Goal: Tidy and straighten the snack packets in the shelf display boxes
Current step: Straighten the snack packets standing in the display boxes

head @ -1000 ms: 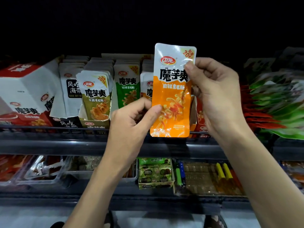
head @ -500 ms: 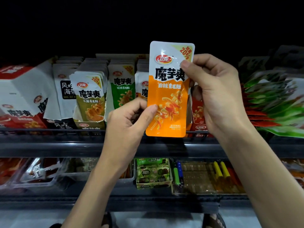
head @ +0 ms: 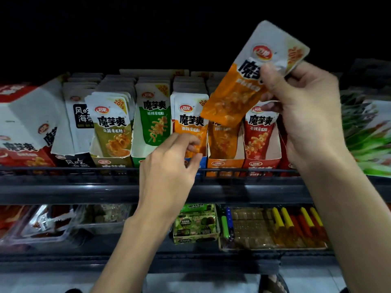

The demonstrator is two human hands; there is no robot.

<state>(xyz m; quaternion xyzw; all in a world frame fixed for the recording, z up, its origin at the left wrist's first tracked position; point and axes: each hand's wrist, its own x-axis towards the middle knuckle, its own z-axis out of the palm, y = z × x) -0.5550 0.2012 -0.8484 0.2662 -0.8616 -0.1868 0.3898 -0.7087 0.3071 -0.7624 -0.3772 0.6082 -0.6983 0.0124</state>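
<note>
Head view, upper shelf. Right hand (head: 306,115) pinches an orange packet (head: 230,98) near its white top, thumb across the front, fingers behind. The packet is tilted, its top edge up to the right in the dark open space above the boxes. Its lower edge hangs over the tops of the packets standing in the orange box (head: 224,163).

Left hand (head: 169,166) is lower, in front of the blue-fronted box (head: 202,162). Its fingers are curled, with the tips at the lower part of that box's front packet (head: 188,121). Cannot tell whether they pinch it or only touch.

Boxes stand side by side, walls touching: olive box (head: 110,163), green box (head: 137,159), blue-fronted, orange, red box (head: 262,163). Packets stand upright in rows, tops above the box fronts. A wire rail (head: 84,169) runs along the shelf's front edge, close against the box fronts.

Loose green packets (head: 368,134) lie near the right hand, on its outer side. Free room is overhead; it is tight between the boxes.
</note>
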